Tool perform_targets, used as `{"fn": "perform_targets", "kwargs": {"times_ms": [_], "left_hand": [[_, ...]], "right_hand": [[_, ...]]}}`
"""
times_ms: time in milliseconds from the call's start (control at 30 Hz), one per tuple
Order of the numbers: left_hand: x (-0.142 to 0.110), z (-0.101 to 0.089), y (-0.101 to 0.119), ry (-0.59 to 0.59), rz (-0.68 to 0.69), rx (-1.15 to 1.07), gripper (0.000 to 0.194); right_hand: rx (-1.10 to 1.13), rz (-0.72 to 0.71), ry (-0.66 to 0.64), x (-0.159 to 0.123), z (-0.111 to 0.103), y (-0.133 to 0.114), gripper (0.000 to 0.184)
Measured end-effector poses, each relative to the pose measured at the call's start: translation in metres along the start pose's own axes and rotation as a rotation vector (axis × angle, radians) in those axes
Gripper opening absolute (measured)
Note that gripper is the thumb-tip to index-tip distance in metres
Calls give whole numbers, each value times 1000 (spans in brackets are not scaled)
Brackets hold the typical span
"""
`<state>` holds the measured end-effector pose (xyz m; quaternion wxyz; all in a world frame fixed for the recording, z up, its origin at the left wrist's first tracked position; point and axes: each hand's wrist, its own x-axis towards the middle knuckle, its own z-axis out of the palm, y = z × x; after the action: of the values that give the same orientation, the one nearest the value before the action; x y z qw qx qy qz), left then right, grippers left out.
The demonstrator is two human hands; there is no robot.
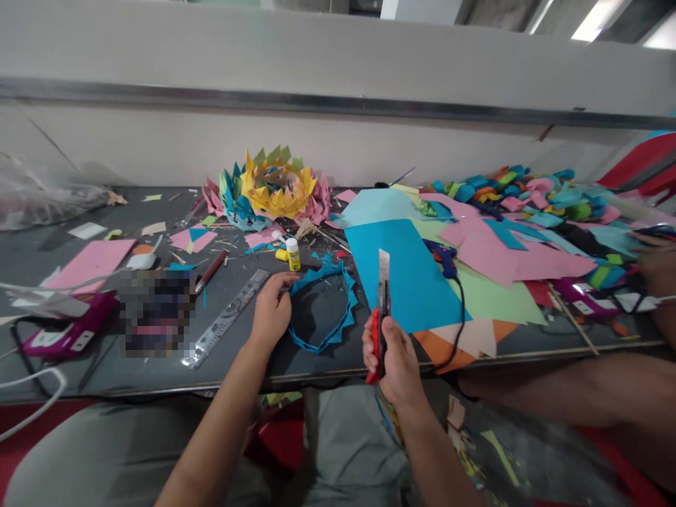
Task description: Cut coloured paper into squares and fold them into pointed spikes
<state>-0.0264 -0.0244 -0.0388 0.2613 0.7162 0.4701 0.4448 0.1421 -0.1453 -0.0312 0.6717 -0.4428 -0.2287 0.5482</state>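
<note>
My right hand [393, 352] is wrapped round a red and black box cutter [379, 338], its wide blade extended and pointing up. Flat on the dark table lies a ring-shaped blue paper crown [346, 327] with pointed folds along its outer edge. At the crown's left side, my left hand [272, 306] has its curled fingers on the rim; the exact pinch is partly hidden. A small yellow glue bottle [294, 258] with a white cap stands just beyond that hand. Left of it lies a clear ruler [227, 318]. Behind the knife is a blue paper sheet [412, 282].
Several finished paper crowns [277, 186] are stacked near the wall. A glue gun [442, 258] with a black cable rests on coloured sheets at right. Purple power strips [74, 327] and white cords lie at left and right. Another person's arm [658, 282] is at the right edge.
</note>
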Motion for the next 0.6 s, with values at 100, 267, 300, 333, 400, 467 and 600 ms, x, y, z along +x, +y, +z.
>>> {"fn": "perform_targets", "kwargs": {"times_ms": [100,267,300,333,400,467,600], "left_hand": [[0,1,0,0,-1,-6,36],[0,1,-2,-3,10,-18,36],[0,1,-2,-2,12,-20,36],[0,1,-2,-2,13,-23,36],[0,1,-2,0,15,-28,36],[0,2,-3,1,16,-32,36],[0,2,-3,5,19,-32,36]], "right_hand": [[-46,10,-4,-7,5,0,38],[-82,5,-14,-14,7,-1,33],[-88,4,-19,-15,8,-1,33],[-94,2,-26,-16,8,-2,32],[-104,-5,-46,-17,9,-2,32],[-105,-13,-66,-18,10,-2,31],[-108,-28,-99,-19,10,1,30]]}}
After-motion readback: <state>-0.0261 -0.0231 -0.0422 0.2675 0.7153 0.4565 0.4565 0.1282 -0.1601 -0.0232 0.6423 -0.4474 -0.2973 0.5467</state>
